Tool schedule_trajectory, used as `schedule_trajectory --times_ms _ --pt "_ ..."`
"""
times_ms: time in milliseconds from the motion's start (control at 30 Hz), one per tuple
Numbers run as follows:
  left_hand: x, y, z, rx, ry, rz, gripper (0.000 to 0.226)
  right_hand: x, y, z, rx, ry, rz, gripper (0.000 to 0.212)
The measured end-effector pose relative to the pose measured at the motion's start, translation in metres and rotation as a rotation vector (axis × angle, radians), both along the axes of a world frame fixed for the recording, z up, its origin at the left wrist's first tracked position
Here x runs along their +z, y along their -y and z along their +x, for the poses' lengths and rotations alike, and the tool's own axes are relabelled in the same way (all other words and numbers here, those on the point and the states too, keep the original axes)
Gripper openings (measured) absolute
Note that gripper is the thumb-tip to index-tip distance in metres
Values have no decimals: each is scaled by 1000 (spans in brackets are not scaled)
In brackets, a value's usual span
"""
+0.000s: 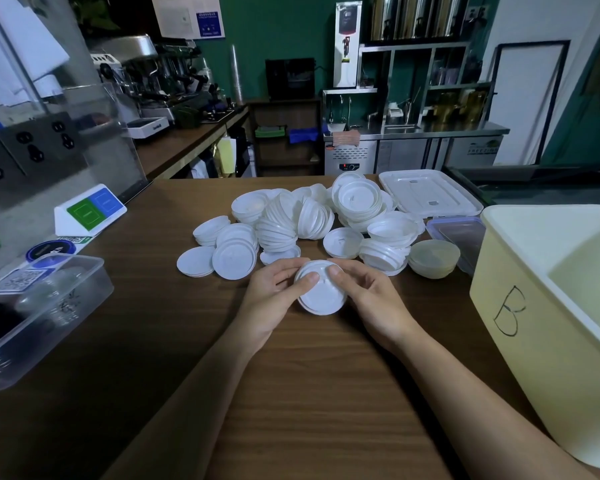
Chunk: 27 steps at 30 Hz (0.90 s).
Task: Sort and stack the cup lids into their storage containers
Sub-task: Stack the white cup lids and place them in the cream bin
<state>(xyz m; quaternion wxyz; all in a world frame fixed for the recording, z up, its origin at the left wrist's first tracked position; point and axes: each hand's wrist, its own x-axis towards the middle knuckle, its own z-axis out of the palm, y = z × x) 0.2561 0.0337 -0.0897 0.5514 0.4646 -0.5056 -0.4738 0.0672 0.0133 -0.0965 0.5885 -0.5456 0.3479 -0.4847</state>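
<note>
A small stack of white cup lids point(321, 294) sits between both hands over the brown table. My left hand point(274, 289) grips its left side with the thumb on top. My right hand point(364, 289) grips its right side, thumb also on top. Behind them lies a loose heap of white lids point(291, 223), some nested in short stacks. A few translucent lids point(434, 258) sit at the heap's right end. A large pale yellow bin marked "B" point(520, 306) stands at the right. A clear plastic container point(42, 306) holding clear and dark lids stands at the left.
A white container cover point(430, 195) lies behind the heap. A small clear box with a purple-edged lid point(459, 233) sits beside the yellow bin. A green-and-blue sign point(90, 209) and a QR stand point(51, 252) stand at the left. Bare table point(309, 393) stretches in front.
</note>
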Motion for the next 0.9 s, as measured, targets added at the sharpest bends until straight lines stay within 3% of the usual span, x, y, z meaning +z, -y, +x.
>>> schedule_trajectory --times_ms 100,233,400,600,700,900 --pt "0 0 -1 68 160 -76 39 1 2 1 -17 -29 7 46" --pt "-7 9 10 290 636 -325 32 -3 9 -2 -168 -78 -26 41" --pt "-23 24 26 273 1019 -224 43 -6 11 -3 -230 -75 -28 40" --pt "-23 22 27 323 1011 -331 14 -7 12 -2 -215 -46 12 45" --pt "-18 14 22 302 971 -336 9 -6 11 -2 -233 -36 10 35" --pt "1 -2 16 334 683 -219 10 -5 10 -3 -250 -4 26 30"
